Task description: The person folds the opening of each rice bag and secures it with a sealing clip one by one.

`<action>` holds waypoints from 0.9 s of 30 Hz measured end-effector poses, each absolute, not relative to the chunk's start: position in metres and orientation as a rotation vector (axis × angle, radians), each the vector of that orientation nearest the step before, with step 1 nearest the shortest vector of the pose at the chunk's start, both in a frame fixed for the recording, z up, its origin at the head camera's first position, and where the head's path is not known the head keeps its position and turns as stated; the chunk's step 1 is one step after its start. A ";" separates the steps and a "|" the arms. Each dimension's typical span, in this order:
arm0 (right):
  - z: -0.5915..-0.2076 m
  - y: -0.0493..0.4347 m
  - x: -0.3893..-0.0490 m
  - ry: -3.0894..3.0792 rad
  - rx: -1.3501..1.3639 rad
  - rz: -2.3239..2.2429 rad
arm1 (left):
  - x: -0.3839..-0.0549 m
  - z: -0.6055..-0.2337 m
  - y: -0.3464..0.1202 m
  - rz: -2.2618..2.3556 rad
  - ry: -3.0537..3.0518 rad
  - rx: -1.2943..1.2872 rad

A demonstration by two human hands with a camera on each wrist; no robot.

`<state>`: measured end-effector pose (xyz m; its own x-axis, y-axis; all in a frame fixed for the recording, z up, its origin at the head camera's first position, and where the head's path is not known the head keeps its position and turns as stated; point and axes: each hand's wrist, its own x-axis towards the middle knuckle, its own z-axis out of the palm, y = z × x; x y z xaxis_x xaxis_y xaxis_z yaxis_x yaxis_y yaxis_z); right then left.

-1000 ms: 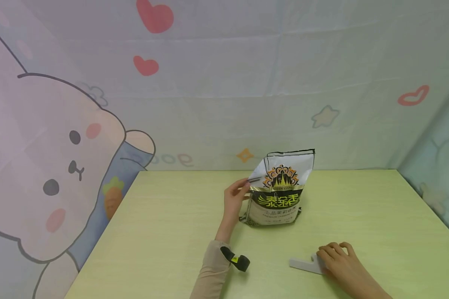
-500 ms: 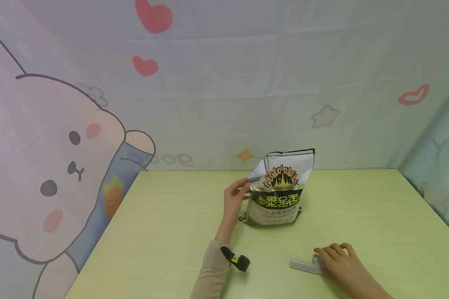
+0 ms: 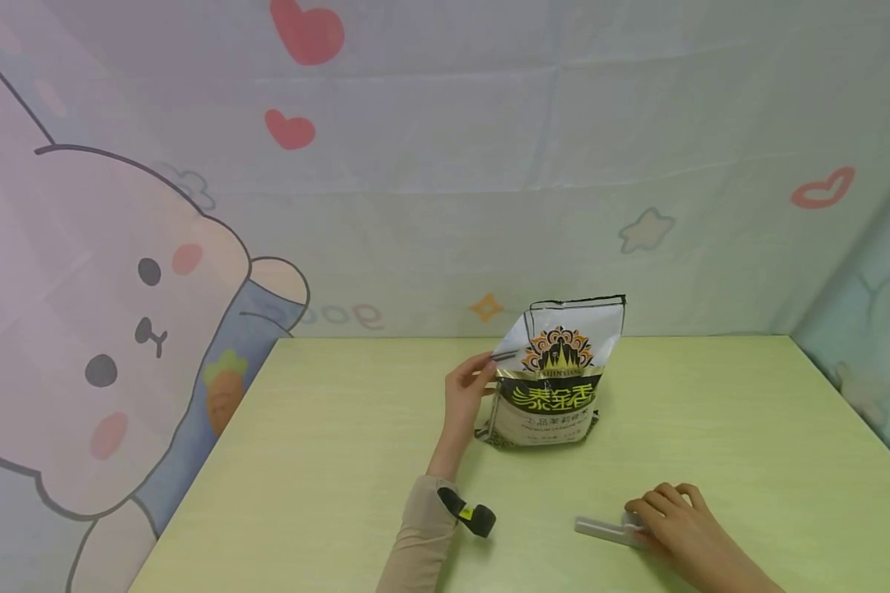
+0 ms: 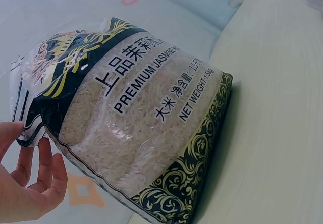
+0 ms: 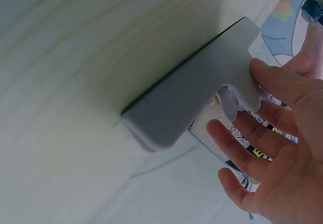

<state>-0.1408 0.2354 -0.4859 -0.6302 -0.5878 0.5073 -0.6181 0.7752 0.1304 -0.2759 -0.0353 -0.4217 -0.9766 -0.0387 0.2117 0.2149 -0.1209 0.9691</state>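
Left hand (image 3: 466,403): thumb and fingers (image 4: 59,171) pinch left side edge of rice bag (image 3: 552,395). Right hand (image 3: 678,527): thumb and fingers grip wavy lever of grey clip (image 3: 601,529); whether clip touches counter (image 3: 326,461), cannot tell. Bag stands upright on counter, near middle of back edge. Clip is farther from this edge, in front of bag. Behind counter, printed cloth (image 3: 445,165) with hearts.

pale green table (image 3: 326,461) | cloth backdrop (image 3: 445,181) | printed cartoon animal (image 3: 148,296), left | 3 red hearts (image 3: 291,130) | orange 4-pointed star (image 3: 486,307)
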 end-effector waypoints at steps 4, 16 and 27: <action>-0.485 0.236 -0.140 -2.454 0.891 0.072 | -0.275 -0.421 -0.036 -2.219 -1.972 -0.207; -0.484 0.236 -0.138 -2.497 0.891 0.104 | -0.275 -0.422 -0.036 -2.210 -1.969 -0.217; -0.481 0.236 -0.136 -2.559 0.882 0.108 | -0.276 -0.422 -0.035 -2.218 -1.955 -0.207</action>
